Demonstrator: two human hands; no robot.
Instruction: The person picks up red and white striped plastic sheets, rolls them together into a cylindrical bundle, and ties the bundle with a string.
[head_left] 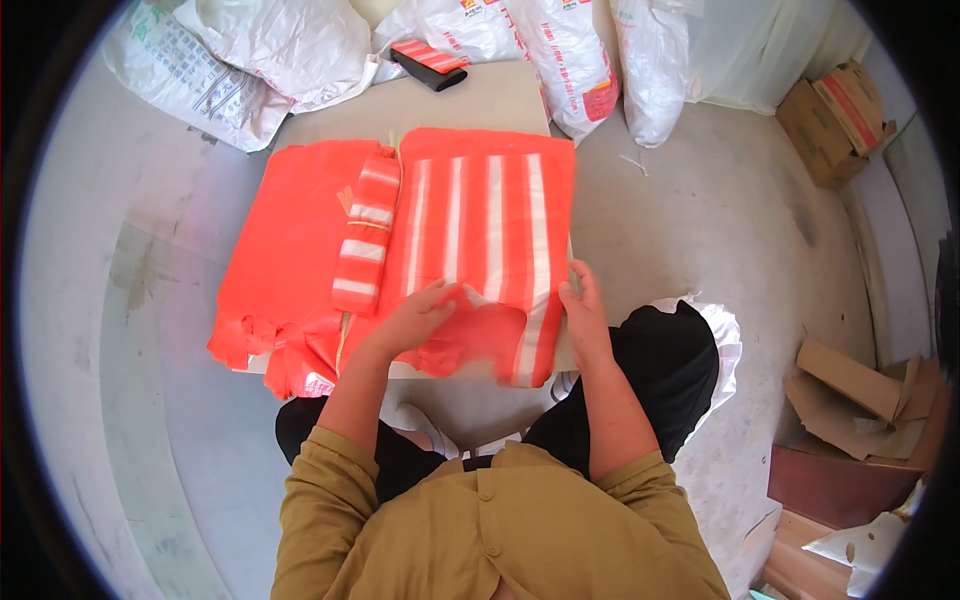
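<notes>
An orange-red striped cloth (475,220) with white bands lies spread on the right of a low table. Its near edge is uneven and partly blurred. My left hand (425,315) rests at the cloth's near part, fingers stretched out and apart. At the cloth's right edge is my right hand (588,310), fingers extended and thumb by the border, open. Left of this cloth runs a narrow striped roll (365,235) tied round the middle with a thin band. It lies against a plain orange-red stack of cloth (300,220) whose near end is bunched.
The table (400,105) shows beyond the cloths, with a folded black and striped piece (430,65) near its far edge. White sacks (280,45) stand behind it. Cardboard boxes (835,120) are at the far right, and opened cardboard (860,400) lies at the near right.
</notes>
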